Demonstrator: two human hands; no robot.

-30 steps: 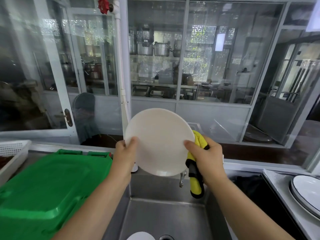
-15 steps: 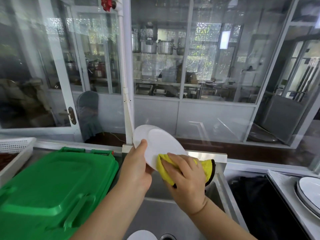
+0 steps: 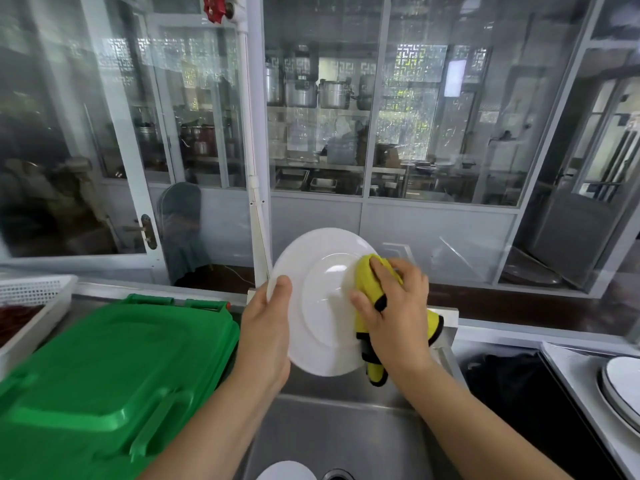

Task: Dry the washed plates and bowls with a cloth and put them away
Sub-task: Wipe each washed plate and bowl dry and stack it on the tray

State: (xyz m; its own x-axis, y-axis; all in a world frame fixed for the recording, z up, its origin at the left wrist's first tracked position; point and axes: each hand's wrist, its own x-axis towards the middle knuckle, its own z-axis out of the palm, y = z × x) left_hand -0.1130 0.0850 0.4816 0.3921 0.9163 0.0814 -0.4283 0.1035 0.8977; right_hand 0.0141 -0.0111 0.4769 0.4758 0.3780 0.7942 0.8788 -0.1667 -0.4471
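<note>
Holding the plate upright over the sink, your left hand grips its rim so your right hand, fingers curled on the cloth, can wipe its face.

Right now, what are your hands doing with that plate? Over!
Left hand grips white plate by its rim. Right hand presses yellow cloth on plate's face. Plate held over sink. Nothing in the way.
</note>
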